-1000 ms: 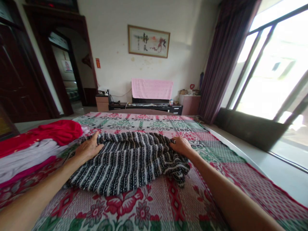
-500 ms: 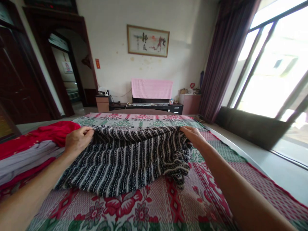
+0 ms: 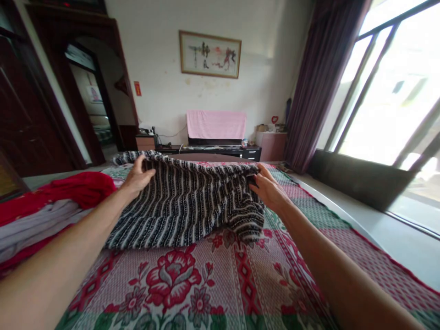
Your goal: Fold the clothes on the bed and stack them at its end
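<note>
We have the striped cloth [image 3: 185,197] on the near-middle part of the flowered cover [image 3: 227,270], and we hold its far edge with both hands. Our left hand [image 3: 136,178] is gripping this edge near its left end, between the thumb and the fingers; our right hand [image 3: 270,189] is gripping it near the right end. The edge is raised above the flowered cover, while the near part of the striped cloth lies in folds upon it. At the left side of the flowered cover we see a red cloth [image 3: 85,189] and a grey cloth [image 3: 51,215], heaped together. Beyond the far end of the flowered cover, there is a black cabinet [image 3: 252,154], with a pink towel [image 3: 216,123] hanging above it.
</note>
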{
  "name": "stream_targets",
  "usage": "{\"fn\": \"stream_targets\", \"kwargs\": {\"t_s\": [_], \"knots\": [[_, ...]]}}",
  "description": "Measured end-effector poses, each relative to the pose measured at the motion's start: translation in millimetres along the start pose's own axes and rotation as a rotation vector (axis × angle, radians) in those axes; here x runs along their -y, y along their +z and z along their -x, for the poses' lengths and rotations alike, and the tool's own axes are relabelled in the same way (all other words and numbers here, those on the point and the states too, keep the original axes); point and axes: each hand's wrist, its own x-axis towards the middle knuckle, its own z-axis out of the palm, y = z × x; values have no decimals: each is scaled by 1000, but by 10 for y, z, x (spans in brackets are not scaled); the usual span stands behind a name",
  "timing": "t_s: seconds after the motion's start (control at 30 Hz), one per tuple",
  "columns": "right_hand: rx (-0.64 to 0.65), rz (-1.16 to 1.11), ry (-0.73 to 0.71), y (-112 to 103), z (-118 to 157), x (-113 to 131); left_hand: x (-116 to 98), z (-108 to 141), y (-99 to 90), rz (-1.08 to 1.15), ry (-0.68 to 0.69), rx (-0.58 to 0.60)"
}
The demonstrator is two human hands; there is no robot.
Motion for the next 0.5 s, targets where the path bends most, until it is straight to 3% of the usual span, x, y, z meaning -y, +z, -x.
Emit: {"fn": "stream_targets", "kwargs": {"t_s": [0.17, 0.33, 0.43, 0.5], "knots": [[14, 492, -98, -99, 42, -118, 122, 238, -37, -332, -52, 252], [116, 676, -164, -37, 136, -165, 397, 491, -173, -459, -73, 459], [210, 741, -159, 78, 269, -100, 559, 660, -264, -498, -54, 494], [265, 772, -153, 153, 387, -39, 618, 793, -321, -547, -32, 455]]}}
